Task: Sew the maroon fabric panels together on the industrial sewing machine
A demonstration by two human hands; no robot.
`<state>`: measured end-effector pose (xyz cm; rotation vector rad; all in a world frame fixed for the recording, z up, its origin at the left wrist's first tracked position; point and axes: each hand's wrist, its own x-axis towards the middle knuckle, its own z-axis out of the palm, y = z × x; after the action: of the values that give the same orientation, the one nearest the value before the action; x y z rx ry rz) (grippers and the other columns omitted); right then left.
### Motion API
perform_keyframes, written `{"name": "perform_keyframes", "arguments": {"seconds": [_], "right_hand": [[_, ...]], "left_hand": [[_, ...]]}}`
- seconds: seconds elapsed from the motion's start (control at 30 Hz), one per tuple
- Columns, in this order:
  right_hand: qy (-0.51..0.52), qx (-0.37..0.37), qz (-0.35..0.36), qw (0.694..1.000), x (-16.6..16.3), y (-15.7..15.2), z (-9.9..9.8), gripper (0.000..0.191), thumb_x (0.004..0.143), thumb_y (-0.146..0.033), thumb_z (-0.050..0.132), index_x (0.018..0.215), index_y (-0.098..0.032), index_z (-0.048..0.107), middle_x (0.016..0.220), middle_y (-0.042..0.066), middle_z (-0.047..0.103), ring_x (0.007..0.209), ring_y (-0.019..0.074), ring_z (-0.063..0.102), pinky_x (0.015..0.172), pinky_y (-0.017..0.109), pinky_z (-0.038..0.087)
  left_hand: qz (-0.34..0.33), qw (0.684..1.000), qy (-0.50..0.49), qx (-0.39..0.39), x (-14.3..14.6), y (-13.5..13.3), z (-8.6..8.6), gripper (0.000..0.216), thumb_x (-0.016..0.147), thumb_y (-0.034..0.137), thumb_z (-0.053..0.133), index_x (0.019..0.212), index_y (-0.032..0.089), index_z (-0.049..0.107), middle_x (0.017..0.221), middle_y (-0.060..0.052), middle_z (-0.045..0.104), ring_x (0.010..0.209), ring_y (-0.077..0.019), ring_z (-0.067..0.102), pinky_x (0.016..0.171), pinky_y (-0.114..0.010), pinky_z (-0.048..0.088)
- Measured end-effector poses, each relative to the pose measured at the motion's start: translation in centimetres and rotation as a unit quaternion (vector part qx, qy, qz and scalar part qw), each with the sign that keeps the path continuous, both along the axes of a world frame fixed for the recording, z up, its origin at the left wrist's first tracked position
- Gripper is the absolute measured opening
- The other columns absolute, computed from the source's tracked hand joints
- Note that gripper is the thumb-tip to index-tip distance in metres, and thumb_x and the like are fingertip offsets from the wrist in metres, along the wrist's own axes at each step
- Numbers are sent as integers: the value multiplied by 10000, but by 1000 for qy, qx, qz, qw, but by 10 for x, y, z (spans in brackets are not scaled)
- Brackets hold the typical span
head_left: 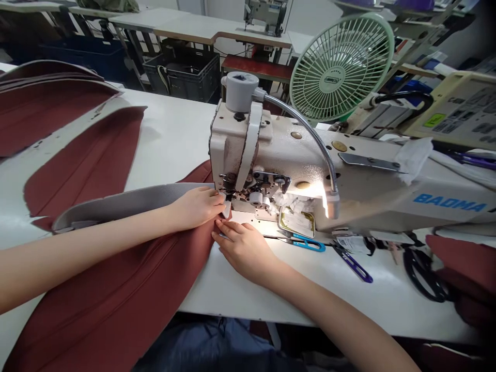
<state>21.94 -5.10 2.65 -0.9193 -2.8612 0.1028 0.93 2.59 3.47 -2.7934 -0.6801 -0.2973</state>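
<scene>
A dark red fabric panel [155, 289] with grey backing [127, 204] lies under the head of a sewing machine [248, 150]. Close to the needle area, my left hand [199, 207] has its fingers closed on the panel beside the raised grey side. My right hand [246, 249] rests palm down on the white table, fingers stretched out and slightly apart. Its fingertips touch the panel's right edge just in front of the presser foot area. The needle itself is hidden by my left fingers and machine parts.
Right of the needle are a small tray [297, 222], blue thread snips [310, 244], purple snips [354, 263] and black-handled scissors [424, 279]. More red panels [89, 160] lie at left. A green fan [341, 67] stands behind the machine; a lamp [331, 204] hangs low.
</scene>
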Motion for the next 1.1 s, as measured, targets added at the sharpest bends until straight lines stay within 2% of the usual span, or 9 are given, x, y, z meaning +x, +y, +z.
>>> {"name": "perform_keyframes", "arguments": {"seconds": [0.13,0.27,0.4,0.57,0.83,1.1], "right_hand": [[1,0,-14,1000,-4,1,-1,388,999,-307,474,1323,-140,608,1437,144,529,1268,271,537,874,394,506],[-5,8,-20,1000,-6,2,-3,430,996,-337,485,1353,-117,581,1454,165,504,1288,281,516,895,397,501],[-15,23,-37,999,-15,2,-5,468,995,-341,492,1370,-69,557,1447,200,498,1300,299,506,917,407,501],[-25,47,-66,996,-34,5,-11,538,991,-405,503,1339,-1,566,1399,260,519,1274,327,539,909,414,512],[-26,82,-93,992,-49,12,-22,526,987,-372,517,1328,25,572,1338,256,575,1271,340,548,966,422,501],[-20,69,-107,992,-47,18,-19,547,994,-397,494,1350,14,558,1356,257,561,1297,332,524,997,432,478]], "left_hand": [[-5,1000,2,-10,2,3,4,113,909,109,557,882,155,656,831,-47,611,825,-201,550,752,-315,432],[-28,998,-16,-57,3,8,6,150,913,111,542,837,162,661,837,-46,619,811,-187,561,724,-298,432],[-11,996,-8,-86,6,15,4,162,893,103,554,811,177,672,834,-45,634,805,-188,576,696,-293,424],[-17,998,8,-61,8,23,1,185,853,47,548,740,153,648,761,-55,635,728,-192,569,658,-298,405],[-33,997,-61,-35,5,37,-12,260,838,35,531,613,153,587,623,-40,573,637,-174,512,599,-289,370],[-26,997,-69,-23,5,44,-12,242,812,11,528,625,151,593,670,-57,602,685,-185,541,595,-282,386]]}}
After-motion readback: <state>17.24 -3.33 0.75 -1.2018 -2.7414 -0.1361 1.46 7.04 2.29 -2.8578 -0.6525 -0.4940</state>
